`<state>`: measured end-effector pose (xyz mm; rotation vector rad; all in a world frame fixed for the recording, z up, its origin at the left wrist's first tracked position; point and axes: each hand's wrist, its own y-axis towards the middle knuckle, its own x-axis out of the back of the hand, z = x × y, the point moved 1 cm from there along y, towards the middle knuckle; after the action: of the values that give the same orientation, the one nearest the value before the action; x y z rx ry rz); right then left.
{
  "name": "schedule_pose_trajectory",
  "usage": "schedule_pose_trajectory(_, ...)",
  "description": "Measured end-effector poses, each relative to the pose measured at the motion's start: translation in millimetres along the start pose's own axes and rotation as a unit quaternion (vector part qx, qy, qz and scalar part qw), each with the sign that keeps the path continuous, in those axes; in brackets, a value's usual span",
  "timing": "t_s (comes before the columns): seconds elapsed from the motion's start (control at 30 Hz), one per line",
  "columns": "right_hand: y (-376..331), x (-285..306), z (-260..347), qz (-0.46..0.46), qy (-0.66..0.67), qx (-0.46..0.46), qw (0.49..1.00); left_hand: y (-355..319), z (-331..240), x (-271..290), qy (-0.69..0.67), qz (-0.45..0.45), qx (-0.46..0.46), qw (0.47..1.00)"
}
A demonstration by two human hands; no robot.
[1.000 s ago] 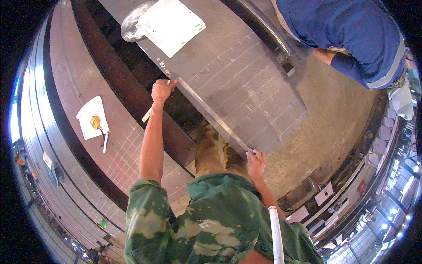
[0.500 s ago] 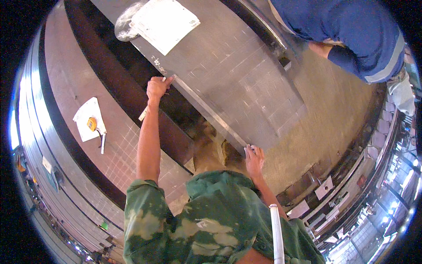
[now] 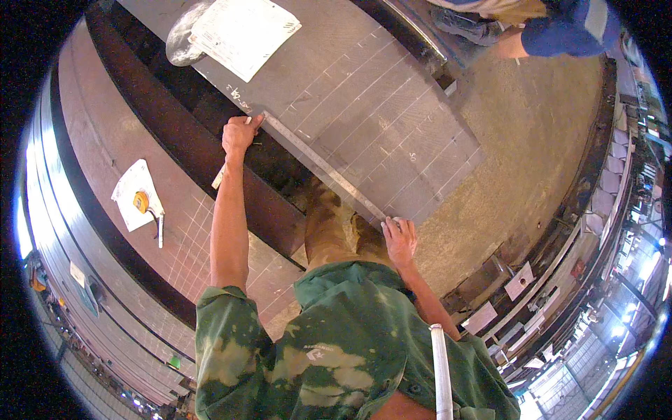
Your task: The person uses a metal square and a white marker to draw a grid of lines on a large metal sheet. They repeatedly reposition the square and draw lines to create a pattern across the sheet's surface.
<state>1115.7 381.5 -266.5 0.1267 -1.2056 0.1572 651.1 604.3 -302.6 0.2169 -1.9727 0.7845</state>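
Observation:
A long straight steel ruler (image 3: 325, 166) lies along the near edge of a grey steel plate (image 3: 448, 150) marked with white lines. My left hand (image 3: 239, 136) is closed at the ruler's far-left end, its thumb against it and a small white stick (image 3: 248, 120) between the fingers. A pale strip (image 3: 218, 177) shows beside my left wrist; its kind is unclear. At the near-right end, my right hand (image 3: 400, 239) pinches the ruler by the plate's corner, its fingertips partly covering it. White papers (image 3: 245, 35) lie on the plate's far part.
To the left, a brown steel surface (image 3: 91, 133) carries a paper sheet (image 3: 127, 206), a yellow tape measure (image 3: 141, 202) and a white marker-like stick (image 3: 160, 231). A dark gap (image 3: 280, 164) separates the surfaces. A person in blue (image 3: 567, 31) bends at far right.
The person in blue has shifted farther up toward the top edge. My view has moved slightly; both my hands stay at the ruler's ends.

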Motion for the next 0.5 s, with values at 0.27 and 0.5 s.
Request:
schedule_pose_trajectory(0.27,-4.1,-7.5,-4.6,0.011,0.001,0.003,1.0,-5.8,-4.1,4.3,-0.012,-0.008,0.011,1.0)
schedule_pose_trajectory(0.5,-3.1,-1.1,-5.2,0.01,0.012,0.027,1.0,-6.5,-10.7,4.3,0.011,-0.01,0.006,1.0)
